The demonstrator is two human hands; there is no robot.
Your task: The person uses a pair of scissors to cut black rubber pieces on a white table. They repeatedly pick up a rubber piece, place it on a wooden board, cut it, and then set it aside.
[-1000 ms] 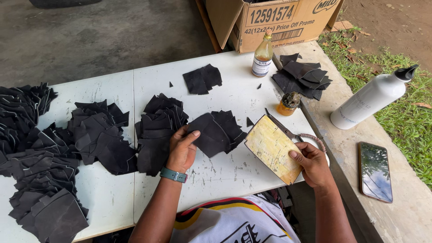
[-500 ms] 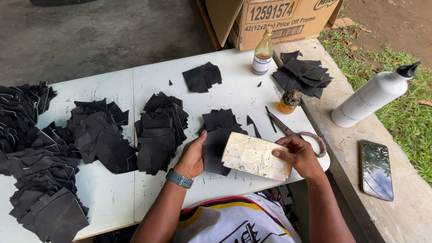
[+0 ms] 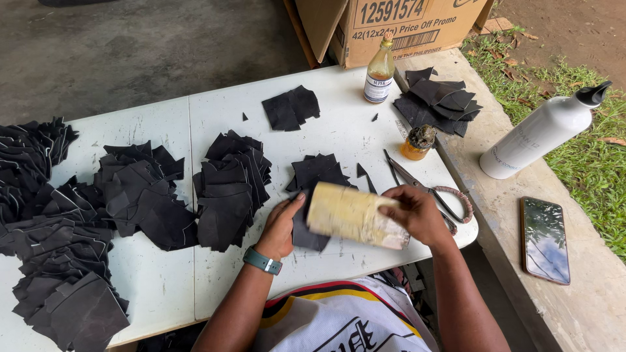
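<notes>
We see the right hand (image 3: 417, 215) gripping a worn, yellowish flat pad (image 3: 355, 215) by its right end, holding it over the front edge of the white table (image 3: 326, 124). The left hand (image 3: 280, 228) lies flat, fingers together, on a black cut piece (image 3: 306, 225) beneath the pad (whether it also touches the pad we cannot tell). Scissors (image 3: 424, 189) lie just behind the right hand, near the table's right edge. Further out: a small amber jar (image 3: 417, 141), a glass bottle (image 3: 379, 70) at the back edge, and heaps of black pieces (image 3: 228, 186) toward the left.
</notes>
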